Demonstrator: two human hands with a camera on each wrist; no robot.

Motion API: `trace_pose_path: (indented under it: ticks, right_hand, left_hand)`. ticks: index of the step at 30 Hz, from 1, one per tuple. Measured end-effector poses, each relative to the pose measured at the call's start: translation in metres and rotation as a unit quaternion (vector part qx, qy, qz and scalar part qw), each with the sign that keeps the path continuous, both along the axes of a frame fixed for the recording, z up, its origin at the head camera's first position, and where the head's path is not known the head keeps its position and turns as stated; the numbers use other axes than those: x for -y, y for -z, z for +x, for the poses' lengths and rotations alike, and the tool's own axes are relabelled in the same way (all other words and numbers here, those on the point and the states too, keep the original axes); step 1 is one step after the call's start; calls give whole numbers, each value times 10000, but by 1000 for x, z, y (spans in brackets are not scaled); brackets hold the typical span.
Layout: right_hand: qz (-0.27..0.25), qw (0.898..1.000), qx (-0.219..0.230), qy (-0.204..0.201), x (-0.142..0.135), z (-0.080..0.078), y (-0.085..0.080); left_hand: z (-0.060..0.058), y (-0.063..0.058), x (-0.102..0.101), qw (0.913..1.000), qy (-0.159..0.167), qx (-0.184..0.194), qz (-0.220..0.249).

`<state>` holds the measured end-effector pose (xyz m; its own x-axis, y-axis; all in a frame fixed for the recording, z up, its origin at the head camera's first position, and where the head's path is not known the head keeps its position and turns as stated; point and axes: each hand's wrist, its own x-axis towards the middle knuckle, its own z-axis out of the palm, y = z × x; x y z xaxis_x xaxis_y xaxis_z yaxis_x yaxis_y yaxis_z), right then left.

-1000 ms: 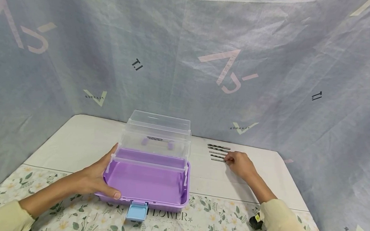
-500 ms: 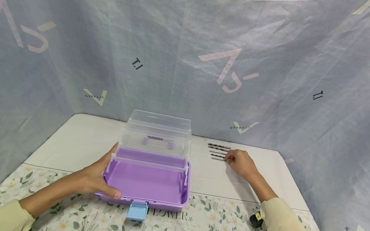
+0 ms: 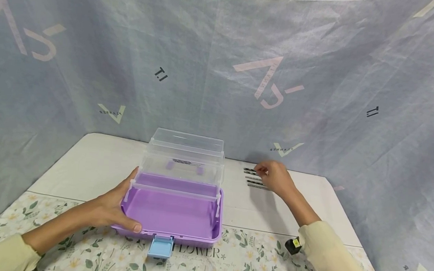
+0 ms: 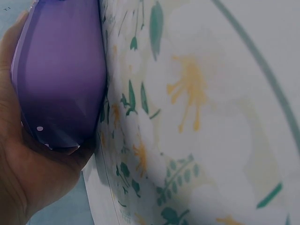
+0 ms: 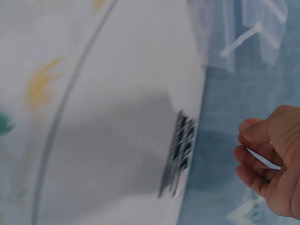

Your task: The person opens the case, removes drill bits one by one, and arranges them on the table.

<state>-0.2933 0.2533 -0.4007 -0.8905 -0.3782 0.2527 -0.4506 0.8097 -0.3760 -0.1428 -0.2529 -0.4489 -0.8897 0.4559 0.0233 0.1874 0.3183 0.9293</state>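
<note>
My left hand [image 3: 110,209] grips the left end of an open purple plastic toolbox [image 3: 172,215], its thumb along the front rim and its fingers round the side. In the left wrist view that hand wraps the box [image 4: 63,70] at its end. Clear tiered trays [image 3: 187,142] stand raised at the back of the box, with several drill bits [image 3: 187,162] showing through them. My right hand [image 3: 276,179] is over the right ends of several drill bits [image 3: 253,182] lying in a row. In the right wrist view its fingers [image 5: 251,176] are loosely curled, holding nothing.
A light blue latch [image 3: 161,247] hangs at the box's front. Floral cloth [image 3: 262,260] covers the near table, and a white surface [image 3: 235,210] lies behind it. A grey printed curtain [image 3: 206,61] rises along the back and sides.
My right hand has moved up and slightly left from the nearest drill bits toward the far ones. The left hand and toolbox have stayed put.
</note>
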Motion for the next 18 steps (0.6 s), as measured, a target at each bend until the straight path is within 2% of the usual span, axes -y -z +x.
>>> trace_pose_path:
  ticks: [7, 18]
  right_hand:
    - [-147, 9995, -122, -255, 37, 2, -26]
    - [-451, 9967, -283, -614, 85, 3, -50]
  left_hand:
    - [0, 0, 0, 10000, -1, 14, 27]
    - [0, 0, 0, 10000, -20, 83, -1]
